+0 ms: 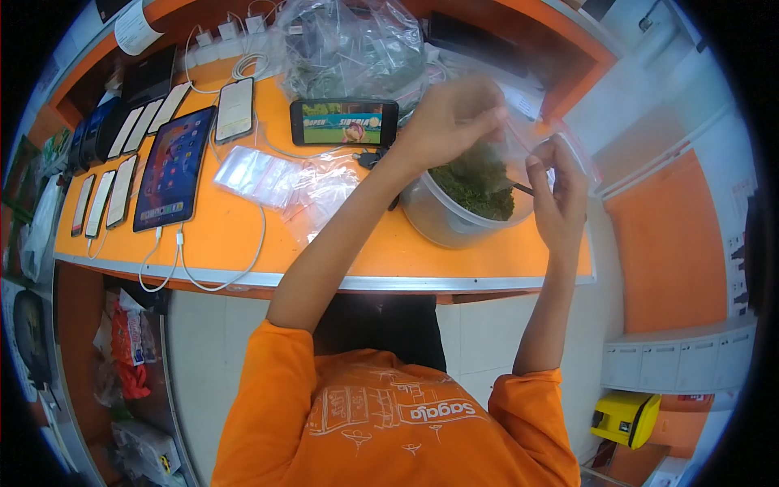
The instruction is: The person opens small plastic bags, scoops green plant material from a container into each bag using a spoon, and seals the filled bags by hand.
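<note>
My left hand [466, 118] reaches over a round translucent tub [446, 219], its fingers closed on a clear zip bag [517, 146]. Facing it on the right, my right hand [560, 191] pinches the bag's other side between thumb and fingers. Dried, crumbled green plant material [487, 193] fills much of the tub. A dark thin handle [522, 187] sticks up from it close to my right thumb; whether my hand touches it is unclear. Part of the bag and the tub's far rim are hidden.
Small clear zip bags [260, 177] lie left of the tub. Behind them a phone [345, 122] plays video. A tablet [173, 169] and several phones with white cables occupy the orange counter's left side. A large plastic bag [349, 49] sits at the back.
</note>
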The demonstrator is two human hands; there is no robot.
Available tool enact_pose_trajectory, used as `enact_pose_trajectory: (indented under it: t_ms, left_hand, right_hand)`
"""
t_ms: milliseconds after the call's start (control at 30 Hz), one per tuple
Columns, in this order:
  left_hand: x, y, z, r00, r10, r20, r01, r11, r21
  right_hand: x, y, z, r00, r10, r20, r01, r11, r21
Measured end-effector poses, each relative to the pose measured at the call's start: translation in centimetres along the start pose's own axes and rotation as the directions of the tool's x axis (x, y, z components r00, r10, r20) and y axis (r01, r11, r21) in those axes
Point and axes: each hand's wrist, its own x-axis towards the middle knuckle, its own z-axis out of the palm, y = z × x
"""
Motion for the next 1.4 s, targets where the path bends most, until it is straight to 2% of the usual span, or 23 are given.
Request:
enact_pose_trajectory:
  t_ms: [133, 333, 533, 633, 733, 933, 1133, 1233, 1333, 1400]
  left_hand:
    - [0.0, 0.3, -0.1, 1.000, -0.013, 0.005, 0.013, 1.000, -0.028]
    - [-0.1, 0.6, 0.0, 0.998, -0.055, -0.023, 0.054, 0.997, -0.049]
    - [-0.2, 0.3, 0.3, 0.997, -0.021, -0.072, 0.011, 0.991, -0.136]
    - [-0.2, 0.4, 0.4, 0.997, 0.009, -0.073, -0.013, 0.999, -0.053]
    - [-0.3, 0.6, 0.5, 0.997, -0.015, -0.071, 0.012, 0.999, -0.030]
    - [-0.1, 0.2, 0.5, 0.997, -0.010, -0.074, 0.007, 0.999, -0.032]
    - [-0.1, -0.1, 0.7, 0.997, 0.040, -0.070, -0.047, 0.994, -0.100]
    - [-0.3, 0.1, 0.7, 0.998, -0.007, -0.065, -0.001, 0.993, -0.115]
    - [-0.3, 0.4, 1.0, 0.999, 0.005, -0.031, -0.008, 0.994, -0.107]
    - [-0.2, 0.5, 1.0, 0.999, 0.024, -0.040, -0.028, 0.994, -0.103]
  right_hand:
    - [0.0, -0.2, -0.1, 0.999, 0.027, 0.027, -0.026, 0.999, -0.029]
    - [-0.1, -0.1, 0.3, 0.998, 0.061, -0.023, -0.060, 0.998, 0.029]
    - [-0.2, 0.0, 0.4, 0.999, 0.047, -0.020, -0.046, 0.999, 0.012]
    - [-0.2, 0.2, 0.5, 1.000, 0.025, -0.006, -0.025, 1.000, 0.011]
    - [-0.4, 0.1, 0.5, 0.995, 0.095, -0.006, -0.095, 0.995, 0.010]
    - [-0.4, 0.3, 0.8, 0.995, 0.097, 0.022, -0.099, 0.992, 0.083]
    - [-0.3, -0.2, 0.9, 0.990, 0.140, 0.030, -0.141, 0.990, 0.030]
    - [-0.2, -0.1, 1.3, 0.994, 0.108, 0.025, -0.110, 0.991, 0.083]
    - [-0.1, 0.2, 1.2, 0.998, 0.056, 0.018, -0.057, 0.998, 0.029]
    - [-0.1, 0.1, 1.3, 0.997, 0.075, 0.020, -0.076, 0.995, 0.072]
